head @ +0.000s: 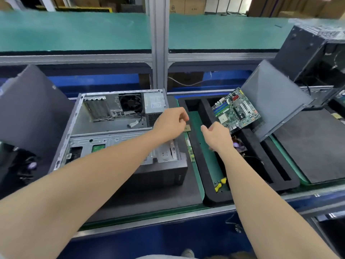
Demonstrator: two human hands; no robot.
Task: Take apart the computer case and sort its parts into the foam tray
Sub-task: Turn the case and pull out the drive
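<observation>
Head view: grey computer case (112, 128) lies open, fan (130, 102) inside.

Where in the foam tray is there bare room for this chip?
In the foam tray, the long green-floored slot is bare between your right hand and the yellow parts, room for the chip. Crowded: the motherboard pocket and the fan pocket beside it.

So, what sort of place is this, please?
Most likely a factory line for dismantling computers. It has long benches covered with green mats, an opened computer case beside a foam tray holding a motherboard, and stacked cardboard boxes behind.
</observation>
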